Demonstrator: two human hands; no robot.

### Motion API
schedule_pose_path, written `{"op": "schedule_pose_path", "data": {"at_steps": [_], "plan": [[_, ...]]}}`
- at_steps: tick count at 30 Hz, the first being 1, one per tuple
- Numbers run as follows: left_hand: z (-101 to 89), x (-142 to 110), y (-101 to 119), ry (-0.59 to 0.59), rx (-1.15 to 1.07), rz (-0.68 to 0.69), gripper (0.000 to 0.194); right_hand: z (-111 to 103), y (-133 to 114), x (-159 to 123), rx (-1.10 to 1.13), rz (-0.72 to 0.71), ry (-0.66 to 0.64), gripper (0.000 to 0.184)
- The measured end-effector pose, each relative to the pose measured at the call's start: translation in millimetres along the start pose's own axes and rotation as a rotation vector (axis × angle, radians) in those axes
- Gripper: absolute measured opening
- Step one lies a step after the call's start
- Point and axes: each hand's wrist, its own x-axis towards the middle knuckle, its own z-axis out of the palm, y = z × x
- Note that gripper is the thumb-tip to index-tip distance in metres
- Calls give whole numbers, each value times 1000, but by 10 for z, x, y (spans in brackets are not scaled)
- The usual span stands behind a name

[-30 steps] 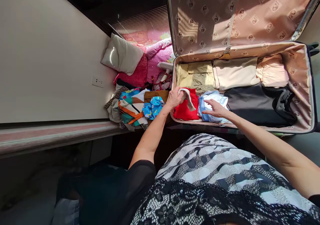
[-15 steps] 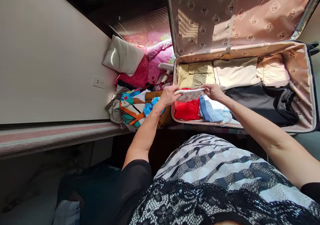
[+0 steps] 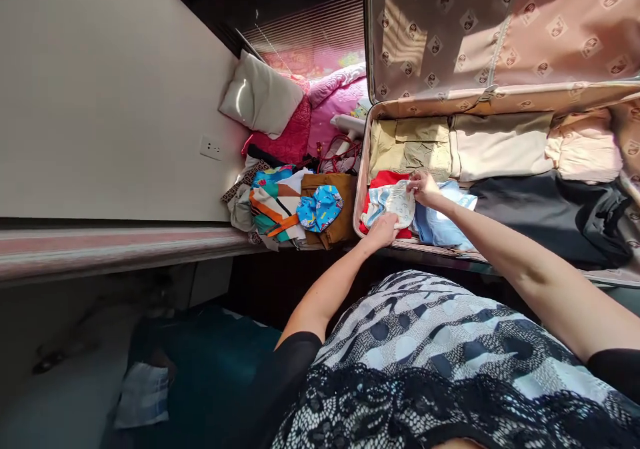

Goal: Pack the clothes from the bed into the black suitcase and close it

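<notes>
Half a second ago we held the small pale printed garment (image 3: 391, 204) stretched in the air between both hands, above the red clothes; now we have brought it down flat onto the red garment (image 3: 379, 181) in the near left corner of the open suitcase (image 3: 361, 189); our left hand (image 3: 383, 228) has dropped to the garment's near edge, its fingers closed on the cloth by the suitcase rim; our right hand (image 3: 423, 186) sits at the far right corner of the garment, fingers curled and pinching that corner; both hands have come lower and nearer to us than before; we judge from this that the piece is being laid and smoothed in place on the stack rather than carried. Just to the right, touching it, lies the folded light blue garment (image 3: 443, 219); beyond, at the far side of the case, are the khaki folded piece (image 3: 410, 149), a beige one (image 3: 500, 152) and a pale pink one (image 3: 583, 152); dark clothing (image 3: 550, 216) fills the near right. The lid (image 3: 490, 29) stands upright behind. Left of the suitcase, on the bed, a heap of colourful clothes (image 3: 280, 206) waits near a brown folded item (image 3: 333, 226); further off lie a white pillow (image 3: 260, 96) and pink bedding (image 3: 330, 102).
</notes>
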Motion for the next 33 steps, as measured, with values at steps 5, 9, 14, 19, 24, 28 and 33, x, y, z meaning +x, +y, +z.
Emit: {"op": "schedule_pose_path", "data": {"at_steps": [5, 9, 14, 19, 24, 28, 33], "plan": [[-83, -286, 196, 280, -426, 53, 8, -438, -149, -6, 119, -13, 208, 15], [-133, -447, 154, 347, -739, -36, 10, -637, -427, 180, 179, -84, 310, 19], [-214, -394, -151, 278, -408, -403, 30, -155, -627, 457, -111, -52, 60, 28], [-186, -484, -148, 166, 160, -354, 80, 131, -605, 181, -396, -76, 28, 65], [-152, -229, -99, 181, 427, -108, 60, -16, -756, -535, -503, -184, -126, 65], [-215, 298, -239, 9, 461, 22, 65, 40, -824, -822, -606, -280, -637, 34], [-138, 690, -416, -122, 436, -200, 89, 138, -704, -834, -650, -426, -728, 23]]}}
